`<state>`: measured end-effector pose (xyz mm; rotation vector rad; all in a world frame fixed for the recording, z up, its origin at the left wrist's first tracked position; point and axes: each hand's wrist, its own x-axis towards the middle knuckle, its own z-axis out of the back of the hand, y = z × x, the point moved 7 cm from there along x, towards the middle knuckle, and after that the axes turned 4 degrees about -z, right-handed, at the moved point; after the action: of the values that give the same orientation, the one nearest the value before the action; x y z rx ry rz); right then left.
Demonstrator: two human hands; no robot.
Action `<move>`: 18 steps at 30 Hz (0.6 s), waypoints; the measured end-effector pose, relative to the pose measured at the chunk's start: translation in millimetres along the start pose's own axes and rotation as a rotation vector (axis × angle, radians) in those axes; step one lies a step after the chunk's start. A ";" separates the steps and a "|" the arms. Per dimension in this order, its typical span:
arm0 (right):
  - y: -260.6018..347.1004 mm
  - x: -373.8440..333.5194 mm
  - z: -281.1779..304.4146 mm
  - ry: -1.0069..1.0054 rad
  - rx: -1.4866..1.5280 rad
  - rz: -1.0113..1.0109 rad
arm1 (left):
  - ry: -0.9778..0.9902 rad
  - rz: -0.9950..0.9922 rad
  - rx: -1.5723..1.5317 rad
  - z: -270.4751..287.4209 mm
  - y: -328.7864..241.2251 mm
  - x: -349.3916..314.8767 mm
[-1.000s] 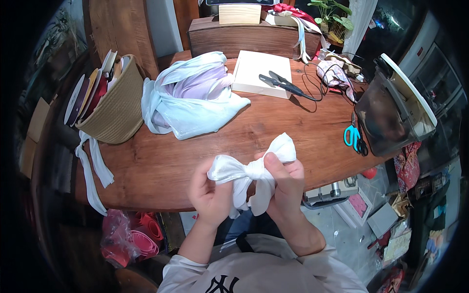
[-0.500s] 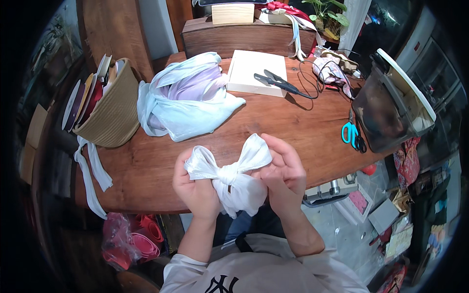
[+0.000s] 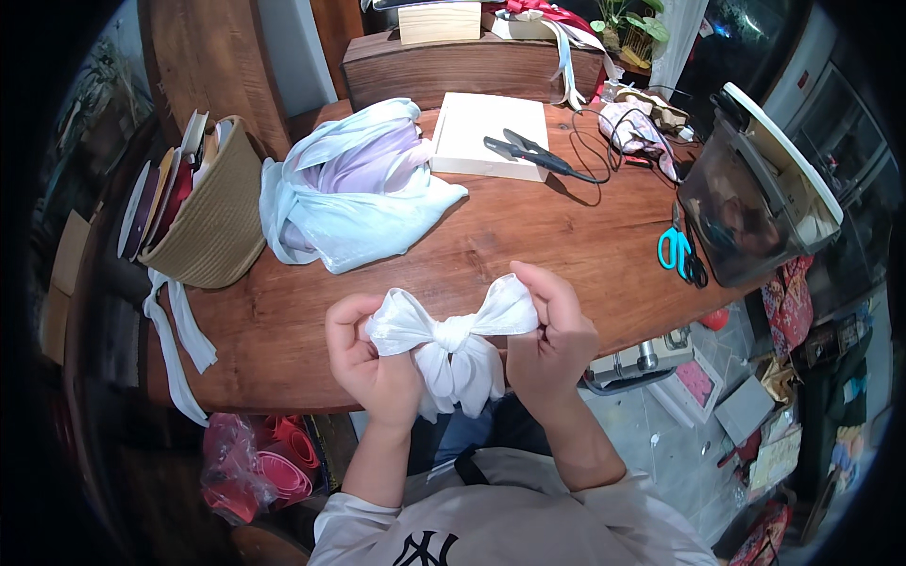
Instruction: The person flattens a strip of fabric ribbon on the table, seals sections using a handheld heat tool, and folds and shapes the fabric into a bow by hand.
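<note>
A white ribbon bow (image 3: 454, 333) is held up over the near edge of the wooden table, its knot in the middle and more loops hanging below it. My left hand (image 3: 370, 361) is closed on the bow's left loop, fingers curled behind it. On the other side, my right hand (image 3: 551, 344) grips the right loop between thumb and fingers. Both upper loops are spread out sideways. Parts of the fingers are hidden behind the fabric.
Light blue and lilac fabric (image 3: 359, 189) lies beyond the bow. A black heating tool (image 3: 528, 155) rests on a white box (image 3: 472, 118). Turquoise scissors (image 3: 674, 248) lie by a lidded bin (image 3: 741, 203). At left stands a woven basket (image 3: 212, 226) of ribbon spools, with white ribbon (image 3: 175, 330) hanging down.
Both hands have drawn the upper loops wider apart and flatter. My right hand has turned and closed on its loop's outer end. The lower loops now hang narrower.
</note>
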<state>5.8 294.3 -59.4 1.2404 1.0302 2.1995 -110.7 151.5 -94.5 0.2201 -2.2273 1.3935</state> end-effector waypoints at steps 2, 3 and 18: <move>-1.3 -2.0 -3.3 0.018 0.073 -0.052 | -0.026 -0.034 0.034 -4.8 -3.3 -0.4; -3.8 -3.3 -5.2 0.037 0.149 -0.103 | -0.055 -0.071 0.070 -6.5 -7.3 -1.0; 34.5 4.7 -4.0 0.115 -0.074 0.243 | 0.462 -0.172 0.007 -27.8 -23.0 -8.6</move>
<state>0.0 273.7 -31.6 1.2771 0.8693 2.4948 -85.3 164.3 -70.6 0.0783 -1.7804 1.2149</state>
